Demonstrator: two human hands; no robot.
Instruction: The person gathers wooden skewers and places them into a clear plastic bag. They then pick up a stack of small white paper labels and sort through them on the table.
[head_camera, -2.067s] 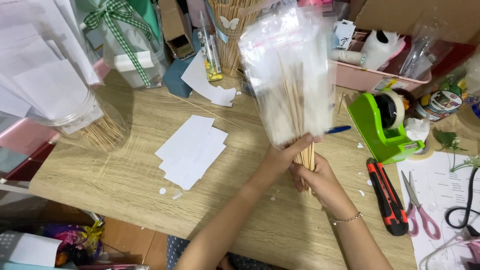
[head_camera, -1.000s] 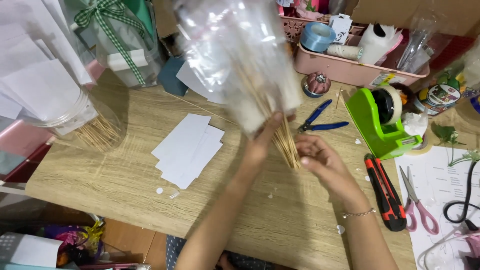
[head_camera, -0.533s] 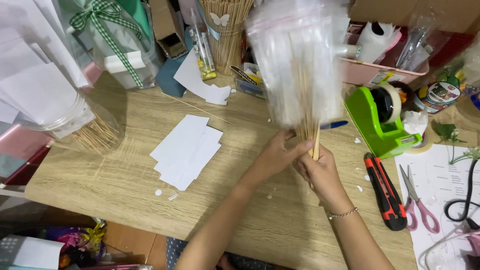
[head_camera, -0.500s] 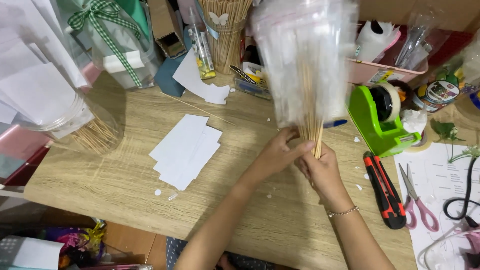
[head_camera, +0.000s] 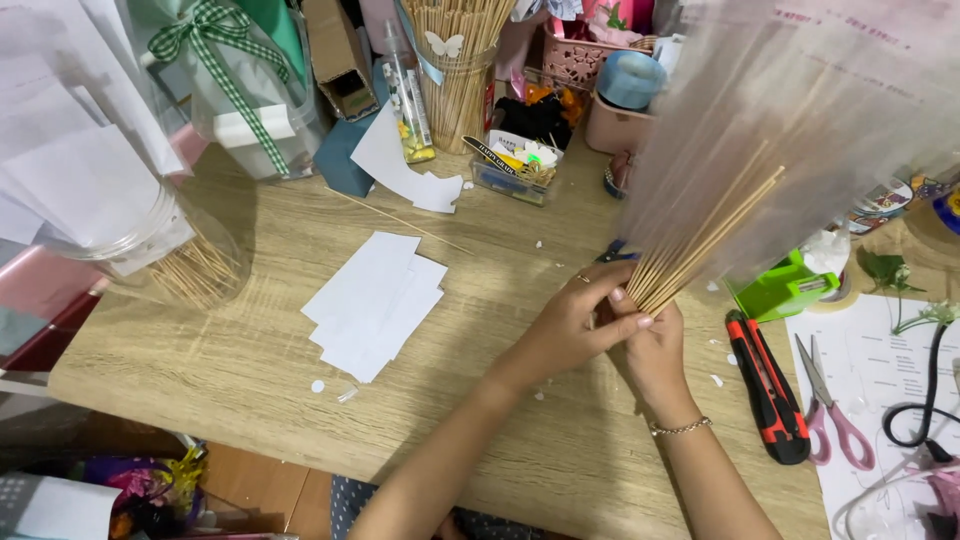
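Both my hands grip one bundle of thin wooden sticks (head_camera: 700, 245) at its lower end, over the wooden desk (head_camera: 250, 370). My left hand (head_camera: 570, 325) wraps the base from the left with fingers closed. My right hand (head_camera: 655, 345) holds the same base from underneath and behind. The sticks fan up and to the right, tilted. Clear plastic wrap (head_camera: 800, 120) covers their upper part and looks blurred. A bracelet sits on my right wrist.
White paper cards (head_camera: 375, 300) lie left of my hands. A red-and-black utility knife (head_camera: 765, 385), pink-handled scissors (head_camera: 830, 410) and a green tape dispenser (head_camera: 785, 290) lie to the right. A clear jar of sticks (head_camera: 150, 250) stands far left. A stick holder (head_camera: 455, 70) and boxes crowd the back.
The wrapped bundle has swung from upright to leaning right. My hands stay closed around its lower end and have shifted slightly right.
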